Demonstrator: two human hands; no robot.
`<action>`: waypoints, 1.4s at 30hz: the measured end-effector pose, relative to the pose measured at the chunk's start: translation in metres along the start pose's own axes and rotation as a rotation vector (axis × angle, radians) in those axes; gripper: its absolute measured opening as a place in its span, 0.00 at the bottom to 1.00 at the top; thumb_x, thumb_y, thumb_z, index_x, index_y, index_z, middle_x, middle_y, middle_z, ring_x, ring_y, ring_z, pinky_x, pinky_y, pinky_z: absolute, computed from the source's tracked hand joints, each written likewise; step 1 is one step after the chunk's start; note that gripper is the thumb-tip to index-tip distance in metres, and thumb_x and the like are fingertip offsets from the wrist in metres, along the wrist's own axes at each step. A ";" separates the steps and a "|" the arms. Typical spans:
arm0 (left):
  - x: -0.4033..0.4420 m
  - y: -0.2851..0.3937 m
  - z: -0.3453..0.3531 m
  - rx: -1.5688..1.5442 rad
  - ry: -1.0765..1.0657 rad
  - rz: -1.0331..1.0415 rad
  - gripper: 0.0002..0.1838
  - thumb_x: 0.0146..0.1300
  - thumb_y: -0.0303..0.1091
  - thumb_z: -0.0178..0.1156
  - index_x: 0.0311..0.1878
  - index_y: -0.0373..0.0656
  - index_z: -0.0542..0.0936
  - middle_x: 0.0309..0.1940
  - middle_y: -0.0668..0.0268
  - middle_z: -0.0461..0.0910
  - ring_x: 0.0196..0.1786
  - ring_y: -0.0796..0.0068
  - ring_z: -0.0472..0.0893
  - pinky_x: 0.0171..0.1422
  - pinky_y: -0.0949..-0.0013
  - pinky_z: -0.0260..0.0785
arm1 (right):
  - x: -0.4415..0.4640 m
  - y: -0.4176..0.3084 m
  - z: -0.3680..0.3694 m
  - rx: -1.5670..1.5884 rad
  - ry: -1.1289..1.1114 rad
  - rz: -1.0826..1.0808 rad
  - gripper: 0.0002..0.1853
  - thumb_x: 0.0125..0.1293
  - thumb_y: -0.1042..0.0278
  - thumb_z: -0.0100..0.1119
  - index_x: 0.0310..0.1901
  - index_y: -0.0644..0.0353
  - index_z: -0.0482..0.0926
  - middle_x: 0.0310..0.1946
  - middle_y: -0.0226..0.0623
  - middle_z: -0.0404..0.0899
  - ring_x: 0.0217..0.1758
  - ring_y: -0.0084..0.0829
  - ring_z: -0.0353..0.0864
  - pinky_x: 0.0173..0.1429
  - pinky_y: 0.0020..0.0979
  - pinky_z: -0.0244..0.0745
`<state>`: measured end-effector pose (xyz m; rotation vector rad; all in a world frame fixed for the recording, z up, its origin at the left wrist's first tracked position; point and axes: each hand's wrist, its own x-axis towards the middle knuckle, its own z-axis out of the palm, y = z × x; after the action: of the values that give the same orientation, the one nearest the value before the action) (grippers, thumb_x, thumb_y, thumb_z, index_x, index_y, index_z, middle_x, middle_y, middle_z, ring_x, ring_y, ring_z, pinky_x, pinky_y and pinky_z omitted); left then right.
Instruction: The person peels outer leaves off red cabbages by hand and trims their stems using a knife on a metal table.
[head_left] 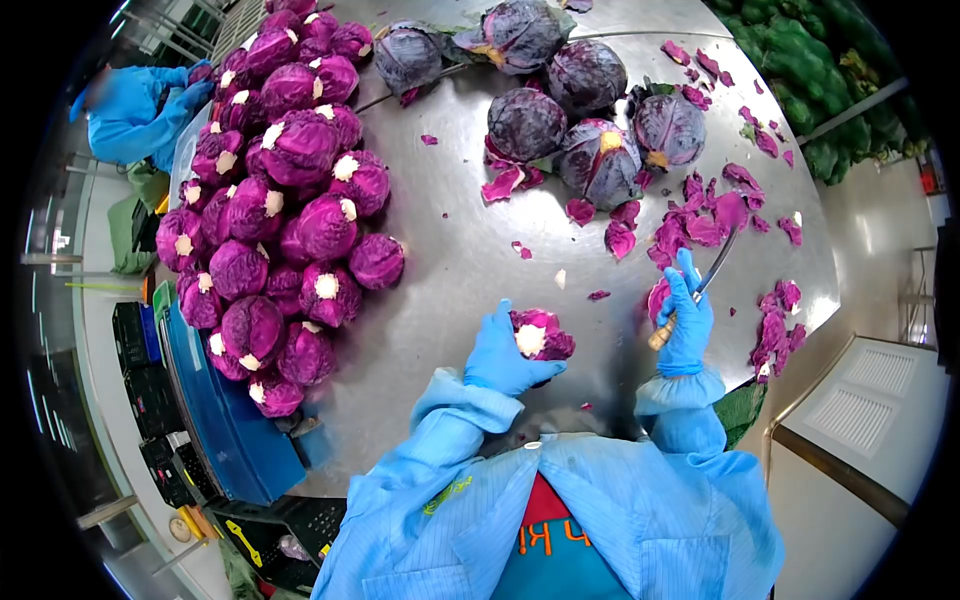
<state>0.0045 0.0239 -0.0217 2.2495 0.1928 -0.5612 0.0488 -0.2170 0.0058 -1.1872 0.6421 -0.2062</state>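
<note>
My left hand [497, 352], in a blue glove, is wrapped round a small red cabbage [556, 345] with its pale cut stem end facing up. Part of the cabbage is hidden by my fingers. In my right hand [686, 328], also gloved, is a knife [716, 266] with a wooden handle; its blade slants up and away over the table. A piece of purple leaf [657, 298] shows beside my right fingers. Torn purple leaves [683, 228] lie beyond that hand. Farther back sit several dark, untrimmed red cabbages [597, 160] with outer leaves on.
A heap of bright, trimmed red cabbages [300, 145] covers the left of the metal table [450, 235]. More leaf scraps [775, 330] lie near the right edge. A co-worker in blue [135, 115] stands far left, above a blue bin [225, 410]. Green net sacks [820, 60] are stacked back right.
</note>
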 end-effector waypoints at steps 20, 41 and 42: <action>-0.044 -0.087 -0.033 -1.473 -0.458 -0.587 0.50 0.53 0.73 0.57 0.69 0.46 0.63 0.60 0.54 0.72 0.60 0.49 0.74 0.56 0.40 0.73 | -0.069 0.123 0.031 -0.450 -0.876 -0.008 0.36 0.58 0.59 0.69 0.67 0.56 0.67 0.59 0.39 0.75 0.58 0.31 0.76 0.64 0.32 0.69; -0.032 -0.075 -0.012 -2.058 -0.373 -0.261 0.41 0.60 0.47 0.62 0.72 0.48 0.55 0.68 0.52 0.62 0.68 0.47 0.66 0.62 0.42 0.73 | -0.065 0.085 0.065 -0.623 -0.825 -0.322 0.19 0.58 0.66 0.66 0.53 0.51 0.81 0.36 0.37 0.78 0.35 0.31 0.78 0.42 0.29 0.74; -0.034 -0.072 -0.011 -2.073 -0.366 -0.249 0.41 0.58 0.45 0.63 0.72 0.47 0.56 0.67 0.53 0.63 0.67 0.48 0.68 0.62 0.42 0.73 | -0.069 0.083 0.065 -0.596 -0.781 -0.411 0.18 0.56 0.69 0.66 0.51 0.50 0.82 0.35 0.36 0.80 0.34 0.29 0.79 0.41 0.28 0.75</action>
<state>-0.0439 0.0821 -0.0478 0.1119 0.5249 -0.4446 0.0154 -0.1010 -0.0311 -1.8205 -0.2632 0.1264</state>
